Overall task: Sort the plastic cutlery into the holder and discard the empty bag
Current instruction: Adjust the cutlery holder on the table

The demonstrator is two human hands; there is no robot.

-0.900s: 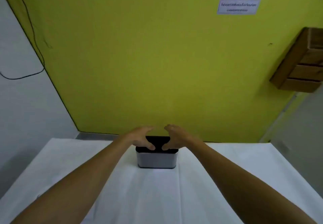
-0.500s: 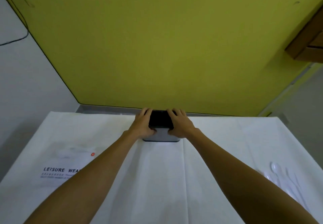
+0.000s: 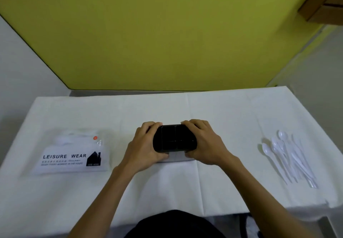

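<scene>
White cloth covered the table (image 3: 185, 185), which stood against a yellow-green wall (image 3: 167, 33). At the middle of it sat the black cutlery holder (image 3: 174, 141), its divided compartments facing up and empty as far as could be seen. The left hand (image 3: 144, 152) grasped its left side and the right hand (image 3: 204, 148) its right. On each hand the fingers were curled over the far rim and the thumb pressed the near wall. Both forearms reached straight forward from the near edge, with the wrists low to the cloth.

The step looked to be placing the holder. It would go best with the holder kept level and set flat, square to the person, before either grip loosened.

That spot suited the sorting. The printed plastic bag (image 3: 72, 152) lay well apart to the left, with pale shapes showing through its upper part, too blurred to name. The loose white plastic spoons (image 3: 289, 156) lay well apart to the right.
</scene>
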